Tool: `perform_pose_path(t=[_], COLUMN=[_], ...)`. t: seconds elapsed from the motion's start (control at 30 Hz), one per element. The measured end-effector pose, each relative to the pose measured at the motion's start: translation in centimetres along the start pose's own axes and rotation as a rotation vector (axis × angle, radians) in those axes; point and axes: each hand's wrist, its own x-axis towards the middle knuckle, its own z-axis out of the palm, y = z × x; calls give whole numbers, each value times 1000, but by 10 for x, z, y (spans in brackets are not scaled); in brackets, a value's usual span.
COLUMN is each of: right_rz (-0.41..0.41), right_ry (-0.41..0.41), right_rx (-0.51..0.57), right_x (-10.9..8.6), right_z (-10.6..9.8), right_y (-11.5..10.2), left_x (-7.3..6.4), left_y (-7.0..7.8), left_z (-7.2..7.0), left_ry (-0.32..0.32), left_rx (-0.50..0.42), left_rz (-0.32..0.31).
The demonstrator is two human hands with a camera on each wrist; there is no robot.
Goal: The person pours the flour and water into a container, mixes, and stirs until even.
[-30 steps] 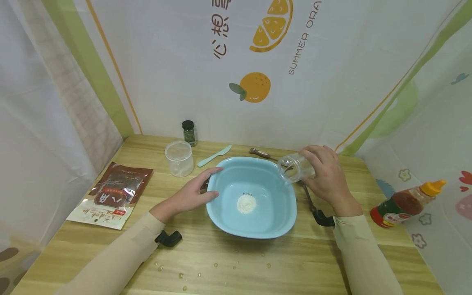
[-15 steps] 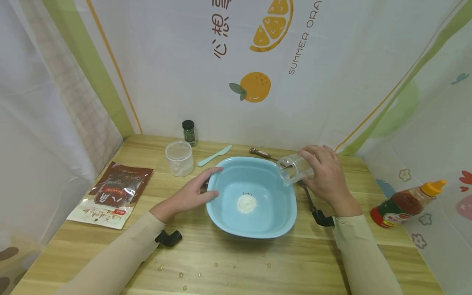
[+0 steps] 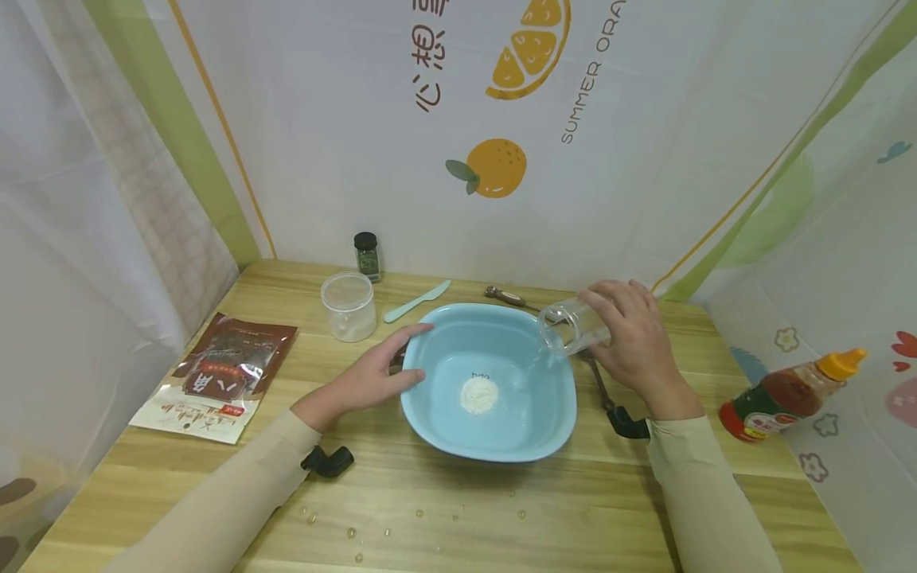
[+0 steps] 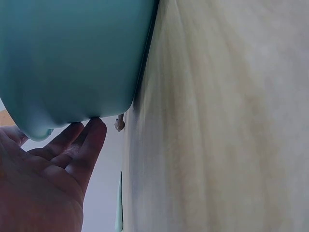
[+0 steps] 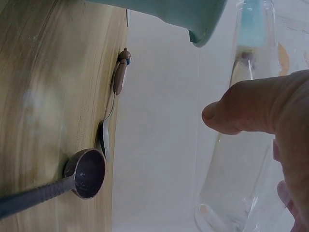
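A light-blue plastic basin (image 3: 458, 434) stands on the table with a small heap of white powder (image 3: 478, 395) on its floor. My left hand (image 3: 368, 374) holds the basin's left side; in the left wrist view its fingers (image 4: 87, 150) press the outer wall under the rim. My right hand (image 3: 634, 342) grips a clear cup (image 3: 573, 326), tipped with its mouth over the basin's right rim. A thin stream of clear liquid (image 3: 533, 363) runs from the cup down the basin's inner wall. Thumb and cup (image 5: 231, 169) also show in the right wrist view.
Behind the basin lie a green plastic knife (image 3: 418, 302) and a brown-handled spoon (image 3: 505, 297). A dark scoop (image 5: 87, 173) lies by my right hand. Around stand a clear tub (image 3: 349, 308), a herb jar (image 3: 368, 259), a spice packet (image 3: 218, 378) and a sauce bottle (image 3: 788, 398).
A thin stream of liquid now shows inside the basin below the cup's mouth, absent one second ago. Both hands, the cup and the basin keep nearly the same places.
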Motion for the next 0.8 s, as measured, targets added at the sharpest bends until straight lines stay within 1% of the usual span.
perform_pose_path(t=[0.27, 0.5, 0.8], right_rz=[-1, -11, -1], right_ry=[-6, 8, -6], right_rx=[0, 6, 2], right_x=[1, 1, 1], right_z=[-2, -1, -2], right_y=[-2, -2, -1], left_x=[0, 0, 1], left_y=[1, -1, 1], left_z=[0, -1, 0], left_ry=[0, -8, -12], left_rx=[7, -2, -10], left_rz=[-3, 3, 5])
